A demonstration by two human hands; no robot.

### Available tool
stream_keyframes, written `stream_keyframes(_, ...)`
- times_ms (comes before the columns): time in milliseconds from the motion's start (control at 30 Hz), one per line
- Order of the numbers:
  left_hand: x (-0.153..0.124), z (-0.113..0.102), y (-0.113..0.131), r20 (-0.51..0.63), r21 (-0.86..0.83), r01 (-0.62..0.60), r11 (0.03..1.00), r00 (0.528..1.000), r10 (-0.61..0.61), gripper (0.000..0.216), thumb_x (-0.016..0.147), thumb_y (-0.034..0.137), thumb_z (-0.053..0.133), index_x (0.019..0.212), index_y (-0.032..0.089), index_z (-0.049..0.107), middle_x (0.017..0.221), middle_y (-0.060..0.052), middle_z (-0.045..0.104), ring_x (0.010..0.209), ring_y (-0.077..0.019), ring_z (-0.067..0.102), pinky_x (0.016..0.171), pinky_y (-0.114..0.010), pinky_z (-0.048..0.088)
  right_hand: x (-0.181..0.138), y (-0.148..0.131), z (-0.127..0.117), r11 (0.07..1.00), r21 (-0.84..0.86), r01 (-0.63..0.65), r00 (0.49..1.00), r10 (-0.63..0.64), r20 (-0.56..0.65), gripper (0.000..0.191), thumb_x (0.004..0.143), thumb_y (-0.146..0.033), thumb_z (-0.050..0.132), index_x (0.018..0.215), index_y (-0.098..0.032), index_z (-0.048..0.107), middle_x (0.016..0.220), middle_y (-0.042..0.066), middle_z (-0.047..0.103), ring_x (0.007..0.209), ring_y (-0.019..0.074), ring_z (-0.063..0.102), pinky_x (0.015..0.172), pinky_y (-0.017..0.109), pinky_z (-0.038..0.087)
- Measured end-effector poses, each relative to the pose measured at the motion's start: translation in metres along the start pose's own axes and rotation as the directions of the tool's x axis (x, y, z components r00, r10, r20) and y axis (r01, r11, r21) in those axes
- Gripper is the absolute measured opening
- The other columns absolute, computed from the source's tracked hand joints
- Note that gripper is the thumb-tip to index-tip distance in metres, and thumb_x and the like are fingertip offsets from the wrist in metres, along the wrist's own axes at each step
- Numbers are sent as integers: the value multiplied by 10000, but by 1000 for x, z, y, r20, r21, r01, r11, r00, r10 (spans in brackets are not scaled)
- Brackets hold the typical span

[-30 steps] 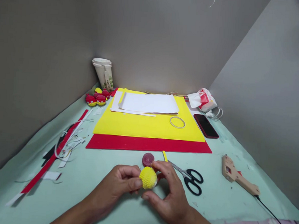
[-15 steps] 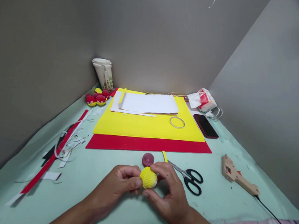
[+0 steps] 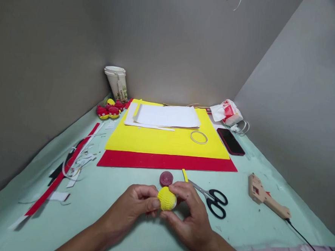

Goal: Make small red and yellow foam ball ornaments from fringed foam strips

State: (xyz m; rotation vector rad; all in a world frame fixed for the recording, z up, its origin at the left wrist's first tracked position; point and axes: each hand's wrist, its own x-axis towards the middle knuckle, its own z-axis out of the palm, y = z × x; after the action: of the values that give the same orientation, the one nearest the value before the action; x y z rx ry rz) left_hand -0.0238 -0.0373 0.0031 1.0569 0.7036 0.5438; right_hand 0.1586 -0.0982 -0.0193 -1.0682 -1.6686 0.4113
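Note:
Between my two hands is a small yellow ridged dome [image 3: 166, 198], with a whitish edge on its right side. My left hand [image 3: 135, 205] pinches its left side between thumb and fingers. Around its right side curl the thumb and fingers of my right hand [image 3: 192, 214]. Just behind the dome lies a dark red ridged disc [image 3: 166, 178] on the table. Scissors [image 3: 212, 200] with black handles rest to the right of my right hand, their blade tips partly hidden. A short yellow strip [image 3: 185, 175] touches the blades.
Yellow [image 3: 155, 141] and red sheets [image 3: 165, 162] lie ahead, bearing white paper [image 3: 166, 116] and a ring [image 3: 199, 137]. A glue gun [image 3: 268, 198] and phone [image 3: 230, 141] are right. Left are a red strip [image 3: 59, 175], scraps, red-and-yellow pieces [image 3: 108, 111] and paper cups [image 3: 116, 82].
My hands and the yellow dome stay almost in place. The view has shifted very slightly; nothing was taken up or let go.

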Motion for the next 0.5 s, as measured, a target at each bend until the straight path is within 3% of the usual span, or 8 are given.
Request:
stream_keyframes(333, 0, 1, 2, 5, -9, -20, 1000, 1000, 20, 261, 709, 368, 794, 801, 132, 732, 708, 3, 595, 652, -111, 452, 626, -232, 338, 1, 0, 0, 1000, -23, -6, 1000, 6, -27, 457, 789, -200, 715, 1204, -249, 531, 1079, 81, 620, 985, 226, 592, 766, 325, 538)
stream_keyframes(500, 0, 0, 1, -5, 10, -37, 999, 999, 37, 198, 720, 325, 789, 770, 142, 733, 704, 6, 595, 662, -114, 463, 634, -232, 343, 1, -1, 1, 1000, -13, -18, 999, 17, -27, 441, 791, -198, 708, 1196, -240, 536, 1076, 86, 618, 967, 217, 590, 701, 291, 544)
